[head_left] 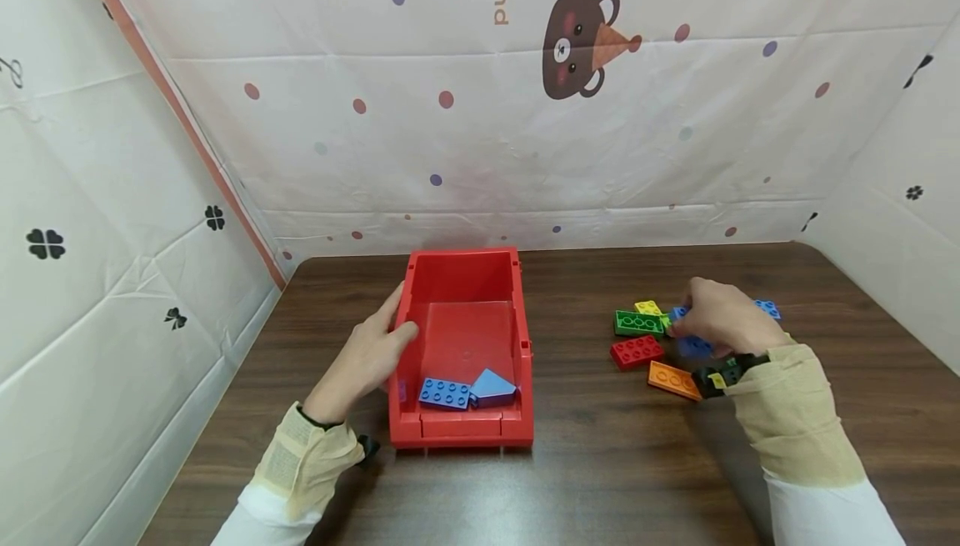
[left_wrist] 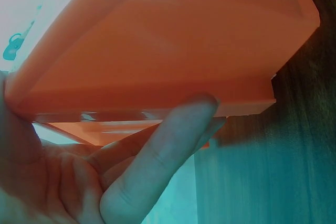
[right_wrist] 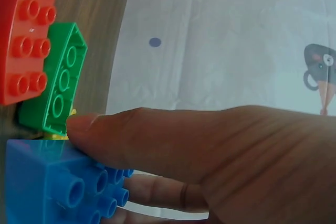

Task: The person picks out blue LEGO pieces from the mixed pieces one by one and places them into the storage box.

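Note:
A red plastic bin [head_left: 468,438] stands on the table, with a blue eight-stud brick [head_left: 445,393] and a blue slanted block [head_left: 492,388] inside at its near end. My left hand [head_left: 367,358] holds the bin's left wall, thumb at the rim. In the left wrist view that wall [left_wrist: 173,51] fills the upper part, above the thumb [left_wrist: 157,156]. My right hand [head_left: 723,317] reaches down among loose bricks at the right. In the right wrist view its thumb [right_wrist: 131,135] lies against a blue brick [right_wrist: 47,182]; whether the partly hidden fingers pinch anything is unclear.
Around the right hand lie a green brick [head_left: 638,323], a red brick [head_left: 637,353], an orange brick [head_left: 673,380], a yellow brick [head_left: 647,308] and another blue brick [head_left: 768,308]. A patterned white sheet [head_left: 480,137] rises behind the dark wooden table [head_left: 585,471].

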The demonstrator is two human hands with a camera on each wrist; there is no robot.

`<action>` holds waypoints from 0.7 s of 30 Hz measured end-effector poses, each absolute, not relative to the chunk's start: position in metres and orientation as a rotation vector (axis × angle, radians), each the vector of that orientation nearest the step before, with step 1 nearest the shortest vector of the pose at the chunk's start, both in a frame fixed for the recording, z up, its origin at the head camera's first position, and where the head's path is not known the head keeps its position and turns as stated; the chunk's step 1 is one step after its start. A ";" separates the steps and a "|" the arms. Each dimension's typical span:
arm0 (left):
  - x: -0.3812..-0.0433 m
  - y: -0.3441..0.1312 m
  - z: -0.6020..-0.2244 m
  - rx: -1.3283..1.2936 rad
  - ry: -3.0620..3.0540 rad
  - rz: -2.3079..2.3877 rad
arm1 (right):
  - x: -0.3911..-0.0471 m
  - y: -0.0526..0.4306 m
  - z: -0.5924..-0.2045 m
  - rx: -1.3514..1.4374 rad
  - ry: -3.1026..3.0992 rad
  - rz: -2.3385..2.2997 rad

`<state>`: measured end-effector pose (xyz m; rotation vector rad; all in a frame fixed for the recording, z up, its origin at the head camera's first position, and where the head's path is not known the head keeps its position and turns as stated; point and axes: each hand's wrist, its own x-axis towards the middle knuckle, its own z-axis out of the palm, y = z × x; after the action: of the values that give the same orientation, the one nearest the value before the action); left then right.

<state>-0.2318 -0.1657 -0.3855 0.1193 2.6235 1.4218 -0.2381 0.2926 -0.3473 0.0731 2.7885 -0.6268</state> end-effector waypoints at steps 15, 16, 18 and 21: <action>-0.232 -0.166 -0.385 0.119 2.625 1.421 | -0.235 0.272 -0.341 0.020 2.804 -0.632; -0.232 -0.166 -0.385 0.117 2.624 1.421 | -0.234 0.270 -0.341 0.009 2.807 -0.629; -0.232 -0.166 -0.385 0.112 2.622 1.421 | -0.234 0.267 -0.339 -0.010 2.816 -0.616; -0.233 -0.166 -0.386 0.109 2.618 1.423 | -0.233 0.263 -0.338 -0.024 2.822 -0.610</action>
<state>-0.2326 -0.1657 -0.3858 0.1089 2.6176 1.4232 -0.2328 0.2626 -0.3377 -0.0242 2.8219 -0.6100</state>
